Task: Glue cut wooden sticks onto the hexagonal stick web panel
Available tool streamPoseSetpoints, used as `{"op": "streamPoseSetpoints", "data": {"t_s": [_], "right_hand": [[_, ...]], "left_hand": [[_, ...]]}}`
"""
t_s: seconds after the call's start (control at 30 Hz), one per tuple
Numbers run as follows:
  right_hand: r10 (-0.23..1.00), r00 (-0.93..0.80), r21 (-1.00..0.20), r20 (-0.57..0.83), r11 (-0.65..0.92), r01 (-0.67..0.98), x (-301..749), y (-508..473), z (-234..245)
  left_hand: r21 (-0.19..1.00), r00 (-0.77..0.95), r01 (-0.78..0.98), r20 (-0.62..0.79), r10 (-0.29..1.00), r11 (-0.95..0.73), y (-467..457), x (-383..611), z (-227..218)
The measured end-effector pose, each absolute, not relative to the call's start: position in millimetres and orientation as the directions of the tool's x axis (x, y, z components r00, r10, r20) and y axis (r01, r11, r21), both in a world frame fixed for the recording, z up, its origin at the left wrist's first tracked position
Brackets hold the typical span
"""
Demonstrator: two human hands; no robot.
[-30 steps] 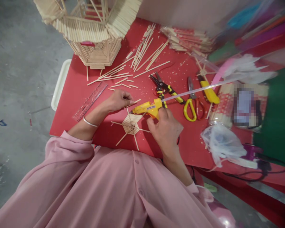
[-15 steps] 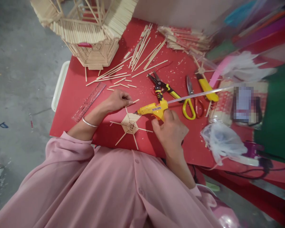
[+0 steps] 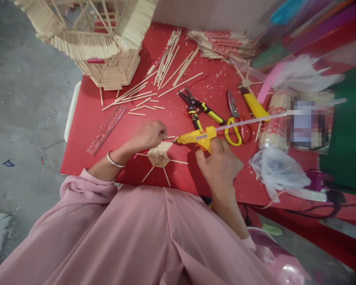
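Note:
My right hand (image 3: 221,160) is wrapped round a yellow hot glue gun (image 3: 197,138), with a long clear glue stick (image 3: 252,119) sticking out of its back. The nozzle points left, close to the end of a thin wooden stick (image 3: 169,137). That stick is pinched in the fingers of my left hand (image 3: 151,133), just above a web-shaped piece (image 3: 160,158) made of wooden sticks. The web piece lies flat on the red table (image 3: 130,136), its spokes reaching outward. Whether the nozzle touches the stick I cannot tell.
A house-like model of sticks (image 3: 112,71) stands at the back left. Loose sticks (image 3: 166,63) and a clear ruler (image 3: 106,130) lie on the table. Beyond the glue gun are pliers (image 3: 195,107), scissors (image 3: 233,130) and a yellow cutter (image 3: 253,105). Plastic bags (image 3: 279,170) sit at right.
My left hand has come down nearer the web piece with its stick, and the glue gun's nozzle is now by the stick's end. The whole view has shifted slightly.

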State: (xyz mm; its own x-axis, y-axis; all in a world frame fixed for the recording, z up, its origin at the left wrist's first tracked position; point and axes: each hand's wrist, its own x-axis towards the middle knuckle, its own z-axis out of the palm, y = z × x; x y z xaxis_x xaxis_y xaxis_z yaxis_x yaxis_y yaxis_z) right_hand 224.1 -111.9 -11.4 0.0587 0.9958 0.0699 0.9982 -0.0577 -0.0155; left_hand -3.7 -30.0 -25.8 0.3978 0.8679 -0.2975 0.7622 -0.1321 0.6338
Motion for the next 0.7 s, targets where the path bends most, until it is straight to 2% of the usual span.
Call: {"op": "streamPoseSetpoints", "data": {"t_s": [0.27,0.53,0.7], "right_hand": [[0.996,0.065,-0.044,0.061,-0.062,0.997,224.9,-113.0,-11.0],[0.995,0.082,-0.074,0.056,-0.078,0.994,224.1,-112.5,-15.6],[0.986,0.148,-0.081,0.074,-0.142,0.987,228.1,-116.9,-18.6]], "left_hand": [[0.533,0.442,0.818,-0.341,0.830,-0.217,-31.1,-0.4,-19.5],[0.529,0.469,0.810,-0.326,0.821,-0.253,-29.4,-1.6,-23.5],[0.528,0.487,0.805,-0.325,0.811,-0.271,-28.3,-1.4,-24.0]]}}
